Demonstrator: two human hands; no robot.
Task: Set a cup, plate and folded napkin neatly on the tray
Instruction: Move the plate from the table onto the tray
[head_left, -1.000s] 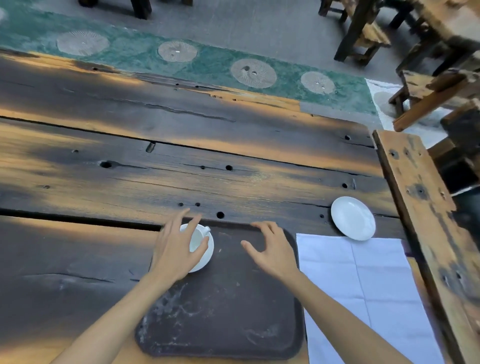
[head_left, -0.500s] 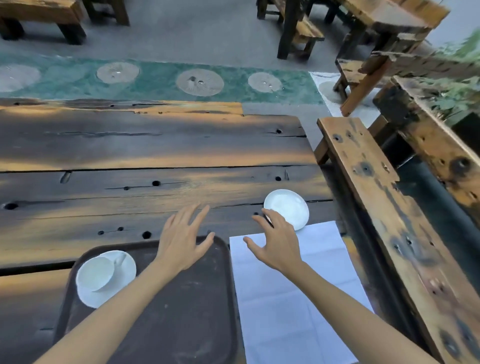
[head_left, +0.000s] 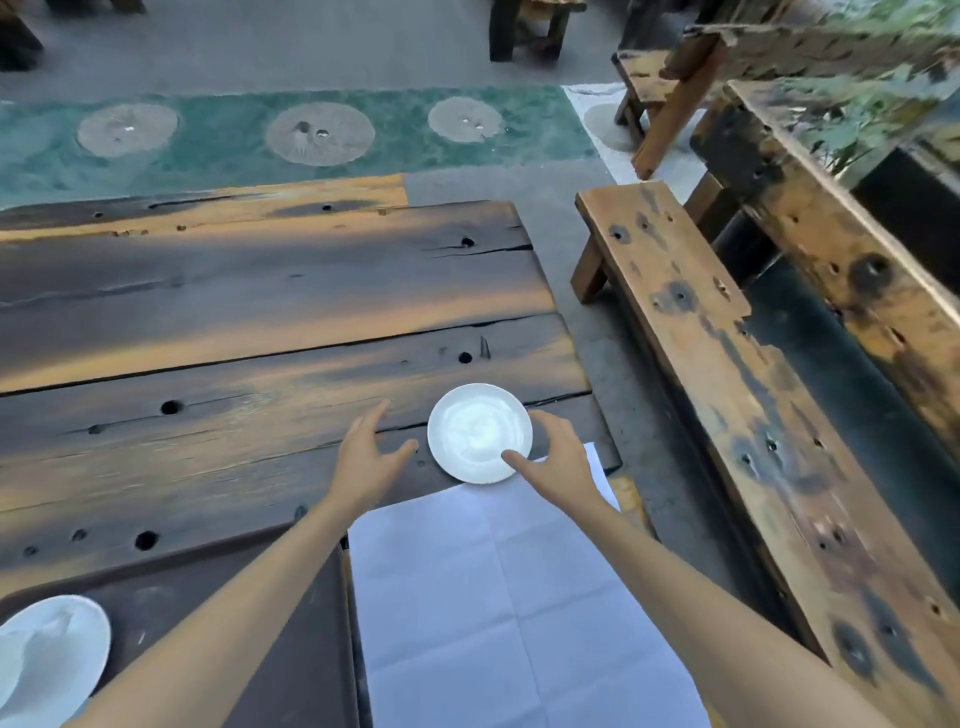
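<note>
A small white plate (head_left: 479, 432) lies on the dark wooden table near its right end. My right hand (head_left: 558, 460) is at the plate's right rim, thumb over its near edge and fingers spread; whether it grips the rim I cannot tell. My left hand (head_left: 366, 457) hovers open just left of the plate, apart from it. A white napkin (head_left: 498, 597) lies unfolded flat below the plate. The dark tray (head_left: 301, 654) sits at the lower left, and on it a white cup on a saucer (head_left: 49, 654) shows at the frame's edge.
The table (head_left: 234, 322) of rough planks stretches away to the left and back. A worn wooden bench (head_left: 727, 395) runs along the right side, beyond a narrow gap. More benches and a planter stand at the far right.
Both hands left the cup on the tray and moved right to the plate. The view swung right, so the tray slid to the lower left.
</note>
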